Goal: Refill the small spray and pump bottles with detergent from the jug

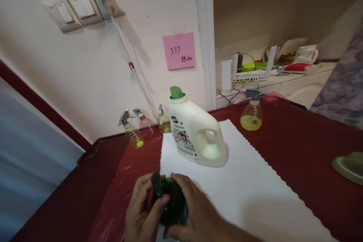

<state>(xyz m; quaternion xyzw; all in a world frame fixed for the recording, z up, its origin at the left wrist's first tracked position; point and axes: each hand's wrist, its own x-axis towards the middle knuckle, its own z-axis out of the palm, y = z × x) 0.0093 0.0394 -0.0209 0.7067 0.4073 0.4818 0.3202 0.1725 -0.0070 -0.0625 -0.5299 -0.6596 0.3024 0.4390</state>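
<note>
Together, the left hand (141, 208) and right hand (198, 208) clamp a dark spray bottle (174, 206), fingers on its black sprayer head (156, 185), over the near edge of a white paper sheet (255, 196), just short of a cream detergent jug (198, 132)

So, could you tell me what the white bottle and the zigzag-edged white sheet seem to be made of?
The white bottle looks like moulded plastic, satin-finished, with a smooth formed handle. The white sheet looks matte, probably paper or non-woven fabric; its pinked edge hints so.
</note>
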